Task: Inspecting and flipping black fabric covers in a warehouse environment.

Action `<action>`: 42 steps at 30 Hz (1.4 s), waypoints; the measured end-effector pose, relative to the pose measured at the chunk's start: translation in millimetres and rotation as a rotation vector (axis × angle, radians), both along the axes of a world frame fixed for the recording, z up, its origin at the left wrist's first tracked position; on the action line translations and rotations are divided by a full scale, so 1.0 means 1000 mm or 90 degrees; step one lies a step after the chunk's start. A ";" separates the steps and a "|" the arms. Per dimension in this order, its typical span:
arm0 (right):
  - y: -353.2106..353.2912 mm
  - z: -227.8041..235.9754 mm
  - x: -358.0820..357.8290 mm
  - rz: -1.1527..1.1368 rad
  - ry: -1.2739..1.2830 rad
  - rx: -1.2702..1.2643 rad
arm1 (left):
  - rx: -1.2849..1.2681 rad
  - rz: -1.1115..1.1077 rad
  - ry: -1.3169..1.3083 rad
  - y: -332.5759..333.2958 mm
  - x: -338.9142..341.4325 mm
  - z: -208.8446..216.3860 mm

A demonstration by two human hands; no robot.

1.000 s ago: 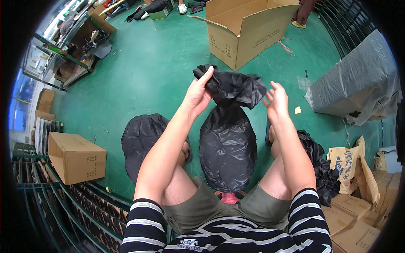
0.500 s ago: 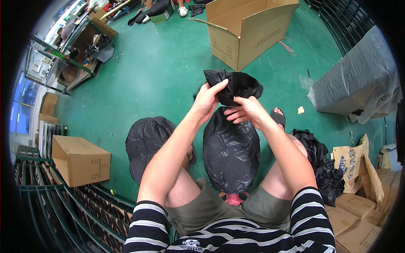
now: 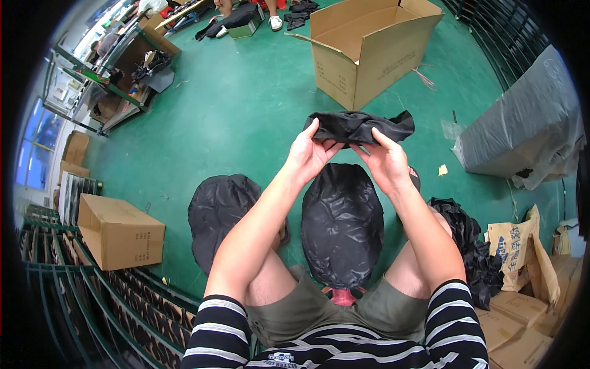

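Black fabric piece gathered between both hands, not spread out

Held: a bunched, elongated piece of thin black fabric (image 3: 362,128), raised in front of the body. Left hand (image 3: 307,158) pinches its left part, thumb on top, fingers curled beneath; right hand (image 3: 390,167) grips likewise further right. Both closed on the fabric.

Done, as judged: a wrinkled, glossy black oval form (image 3: 342,227), nearer the body than the hands and between the knees, looks covered over its visible top. A similar matt-sheened black oval bundle (image 3: 221,212) lies left of the left forearm, on the green floor (image 3: 233,92).

Left, as judged: the held piece is folded on itself, not opened flat. A crumpled black fabric heap (image 3: 482,264), right of the right forearm, looks unsorted; its count cannot be told. Beyond the hands stands an open-topped brown cardboard box (image 3: 393,61); most of its inside is hidden.
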State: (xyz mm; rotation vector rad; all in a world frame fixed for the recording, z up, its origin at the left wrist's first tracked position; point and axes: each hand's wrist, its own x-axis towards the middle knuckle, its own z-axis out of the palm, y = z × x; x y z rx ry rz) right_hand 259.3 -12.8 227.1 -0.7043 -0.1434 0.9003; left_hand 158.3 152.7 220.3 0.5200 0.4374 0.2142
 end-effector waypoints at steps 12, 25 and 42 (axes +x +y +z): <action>-0.011 0.005 0.023 0.021 0.192 0.222 | -0.232 0.005 -0.144 -0.002 0.013 -0.004; -0.013 0.003 0.009 -0.150 -0.176 -0.233 | 0.966 0.142 0.054 -0.031 -0.004 0.014; -0.014 0.010 0.022 -0.040 0.023 0.085 | 0.730 0.029 0.090 -0.027 -0.002 0.000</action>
